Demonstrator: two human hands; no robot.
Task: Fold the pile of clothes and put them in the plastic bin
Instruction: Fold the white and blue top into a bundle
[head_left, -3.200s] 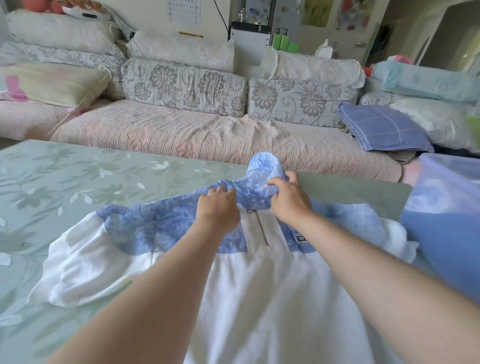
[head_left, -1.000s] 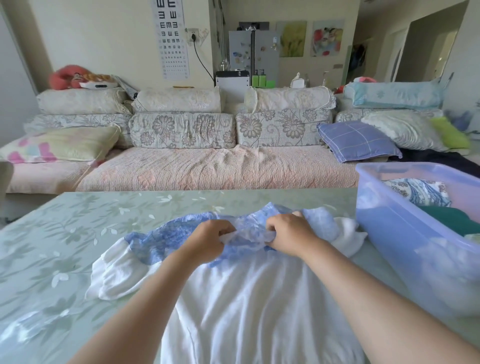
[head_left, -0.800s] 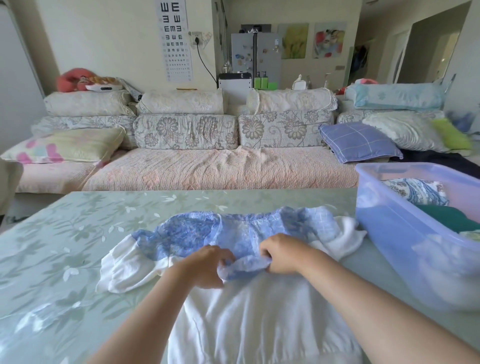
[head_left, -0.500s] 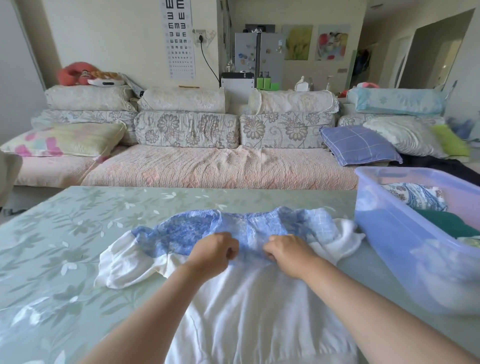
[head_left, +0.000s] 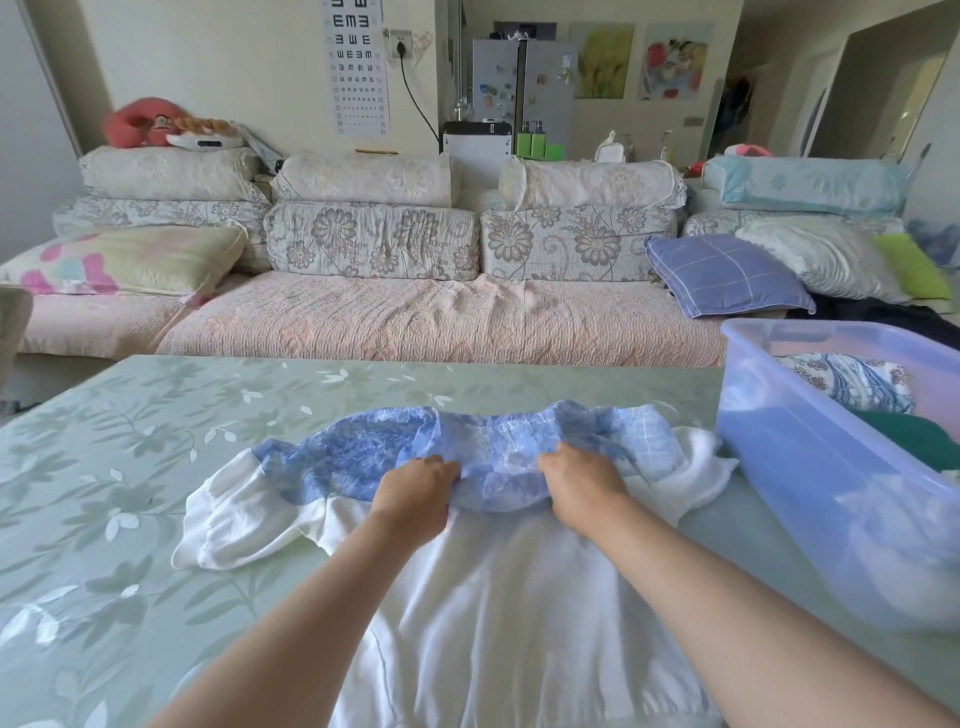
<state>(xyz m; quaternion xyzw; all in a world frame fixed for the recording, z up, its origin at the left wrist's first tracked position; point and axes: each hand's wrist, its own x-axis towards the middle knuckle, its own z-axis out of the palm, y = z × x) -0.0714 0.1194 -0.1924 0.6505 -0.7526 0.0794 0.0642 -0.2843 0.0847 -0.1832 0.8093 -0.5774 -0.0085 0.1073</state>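
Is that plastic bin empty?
No. The bin already holds a patterned cloth and something dark green.

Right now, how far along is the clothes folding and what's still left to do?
Done: folded clothes already lie in the plastic bin, a patterned piece and a dark green one. In hand: the blue and white top is spread on the table, with the left hand and right hand gripping its blue hood folded onto the chest. Left: fold sleeves and body, then bin it.
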